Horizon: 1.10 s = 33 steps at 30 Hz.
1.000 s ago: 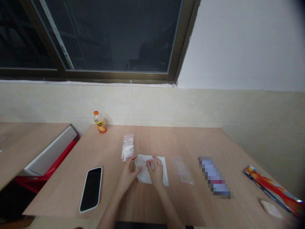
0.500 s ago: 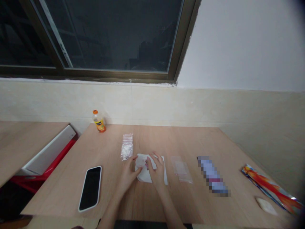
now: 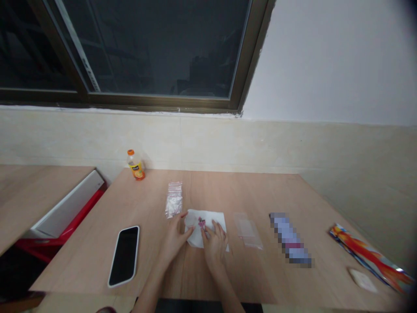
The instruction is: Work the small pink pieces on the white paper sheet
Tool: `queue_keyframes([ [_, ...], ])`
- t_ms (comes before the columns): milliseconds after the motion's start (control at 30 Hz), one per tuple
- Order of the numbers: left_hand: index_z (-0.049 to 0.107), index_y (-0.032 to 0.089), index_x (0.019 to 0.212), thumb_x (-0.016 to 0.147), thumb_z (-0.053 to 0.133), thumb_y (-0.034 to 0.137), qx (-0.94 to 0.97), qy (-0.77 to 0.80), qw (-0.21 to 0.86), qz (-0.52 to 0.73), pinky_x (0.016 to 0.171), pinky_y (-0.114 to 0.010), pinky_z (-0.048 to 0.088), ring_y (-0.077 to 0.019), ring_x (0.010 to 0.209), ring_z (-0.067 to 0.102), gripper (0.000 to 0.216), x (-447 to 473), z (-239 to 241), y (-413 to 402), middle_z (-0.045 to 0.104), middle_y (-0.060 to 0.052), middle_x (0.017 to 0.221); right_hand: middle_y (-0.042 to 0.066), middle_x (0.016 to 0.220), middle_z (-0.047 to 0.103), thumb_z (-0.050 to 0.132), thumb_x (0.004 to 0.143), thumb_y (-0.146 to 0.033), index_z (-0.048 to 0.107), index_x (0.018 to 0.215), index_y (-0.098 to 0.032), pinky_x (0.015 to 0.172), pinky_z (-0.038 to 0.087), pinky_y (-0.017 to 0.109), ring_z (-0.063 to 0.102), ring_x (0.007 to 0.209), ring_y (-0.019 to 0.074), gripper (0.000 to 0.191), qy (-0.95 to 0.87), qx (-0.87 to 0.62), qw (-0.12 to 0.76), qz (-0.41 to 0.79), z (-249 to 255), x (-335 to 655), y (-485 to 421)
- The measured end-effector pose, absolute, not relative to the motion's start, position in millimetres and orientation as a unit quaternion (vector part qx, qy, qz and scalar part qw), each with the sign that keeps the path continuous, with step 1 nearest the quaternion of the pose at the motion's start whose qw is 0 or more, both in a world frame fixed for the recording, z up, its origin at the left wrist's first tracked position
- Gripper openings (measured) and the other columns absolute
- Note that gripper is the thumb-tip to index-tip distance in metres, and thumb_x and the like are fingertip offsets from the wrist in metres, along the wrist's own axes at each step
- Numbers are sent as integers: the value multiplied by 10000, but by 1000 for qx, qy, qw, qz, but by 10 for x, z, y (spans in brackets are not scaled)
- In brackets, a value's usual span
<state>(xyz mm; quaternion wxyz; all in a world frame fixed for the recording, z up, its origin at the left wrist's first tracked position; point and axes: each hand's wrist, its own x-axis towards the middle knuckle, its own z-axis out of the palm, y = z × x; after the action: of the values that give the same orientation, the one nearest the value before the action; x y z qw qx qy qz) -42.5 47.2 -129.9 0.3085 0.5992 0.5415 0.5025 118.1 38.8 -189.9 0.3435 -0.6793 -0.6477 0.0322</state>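
Observation:
A white paper tissue lies spread on the wooden table, with a small pink-red item on it. My left hand rests at the tissue's left edge, its thumb on the paper. My right hand presses on the near part of the tissue, fingertips just below the pink item. Neither hand visibly grips anything. A clear zip bag holding something white lies just beyond my left hand, and an empty-looking clear bag lies to the right of the tissue.
A black phone in a white case lies left of my hands. An orange-capped juice bottle stands at the back. To the right lie a pixelated packet, a colourful foil packet and a pale oval object.
My right hand has slid toward me from the tissue's middle, uncovering the pink item. The tissue lies flatter and the view has tilted slightly upward.

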Motion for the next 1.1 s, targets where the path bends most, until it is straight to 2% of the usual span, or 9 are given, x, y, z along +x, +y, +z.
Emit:
queue_keyframes([
  [233, 586, 202, 1086, 698, 695, 287, 598, 543, 303, 506, 967, -449, 418, -249, 1059, 576, 412, -438, -1293, 468, 638, -75, 1084, 138, 1057, 664, 509, 855, -409, 717, 774, -199, 861, 388, 476, 582, 1010, 308, 307, -592, -677, 433, 63, -1805, 1247, 386],
  [400, 589, 195, 1079, 685, 703, 269, 606, 549, 293, 496, 958, -457, 417, -257, 1042, 581, 417, -409, -1297, 453, 647, -81, 1070, 107, 990, 644, 595, 800, -448, 695, 762, -203, 847, 434, 400, 579, 953, 246, 267, -536, -605, 577, 120, -1332, 1200, 466],
  [467, 591, 196, 1077, 678, 709, 270, 608, 545, 294, 497, 954, -455, 421, -258, 1043, 584, 422, -382, -1288, 448, 649, -81, 1072, 94, 985, 635, 606, 795, -440, 699, 774, -215, 855, 442, 393, 568, 967, 239, 245, -538, -579, 596, 143, -1124, 1155, 487],
  [600, 592, 198, 1071, 683, 704, 273, 617, 535, 294, 496, 947, -445, 430, -257, 1049, 586, 411, -323, -1251, 443, 646, -80, 1083, 95, 1070, 622, 584, 817, -409, 729, 830, -240, 862, 463, 399, 556, 1019, 240, 223, -582, -550, 565, 200, -907, 1072, 489],
  [767, 583, 192, 1063, 698, 687, 245, 622, 532, 288, 497, 951, -438, 425, -256, 1060, 584, 383, -329, -1224, 448, 642, -87, 1096, 104, 1172, 601, 541, 847, -369, 724, 962, -252, 881, 484, 380, 563, 1067, 234, 246, -618, -517, 524, 275, -924, 1084, 443],
  [867, 577, 195, 1050, 680, 689, 212, 628, 532, 286, 490, 951, -433, 422, -256, 1057, 584, 387, -362, -1205, 447, 641, -82, 1091, 84, 1163, 617, 575, 811, -310, 726, 941, -263, 904, 477, 384, 583, 1053, 229, 205, -670, -475, 478, 312, -885, 1157, 387],
  [967, 563, 209, 1034, 645, 698, 181, 633, 532, 289, 483, 946, -427, 421, -254, 1048, 581, 413, -359, -1159, 431, 637, -63, 1076, 71, 1215, 596, 585, 766, -223, 716, 952, -267, 968, 429, 407, 544, 1136, 236, 232, -707, -450, 432, 332, -772, 1235, 324],
  [1100, 548, 207, 939, 654, 695, 202, 636, 530, 290, 480, 896, -408, 442, -250, 996, 592, 321, -311, -1104, 397, 636, -50, 995, 68, 1202, 603, 548, 760, -167, 706, 917, -252, 978, 409, 402, 505, 1189, 244, 238, -718, -460, 383, 356, -617, 1284, 278],
])
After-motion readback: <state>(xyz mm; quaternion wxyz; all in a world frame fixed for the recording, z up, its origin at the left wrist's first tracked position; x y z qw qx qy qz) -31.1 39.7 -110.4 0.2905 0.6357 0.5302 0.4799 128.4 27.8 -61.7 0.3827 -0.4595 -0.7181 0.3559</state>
